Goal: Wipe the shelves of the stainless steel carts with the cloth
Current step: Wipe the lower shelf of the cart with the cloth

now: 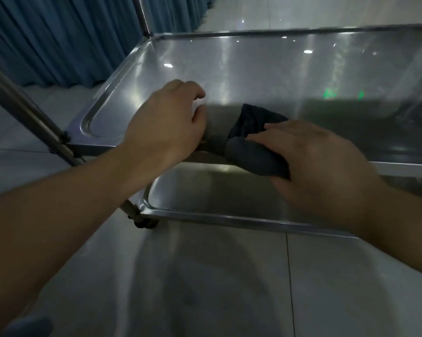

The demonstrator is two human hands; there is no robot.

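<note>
Presently, left hand (pixel 166 120) hovers with loosely curled fingers, holding nothing, above the shiny stainless steel top shelf (pixel 253 69); right hand (pixel 309 161) grips the bunched dark grey cloth (pixel 251 142) at that shelf's near edge; lower steel shelf (pixel 205 190) apparently unwiped; progress judged early.

No text, label, brand, number or sign can be read anywhere. Beyond the right hand (pixel 319 166), two small green glows (pixel 343 93) are reflected in the top shelf (pixel 253 62); they are too blurred to make out as letters or symbols.
</note>
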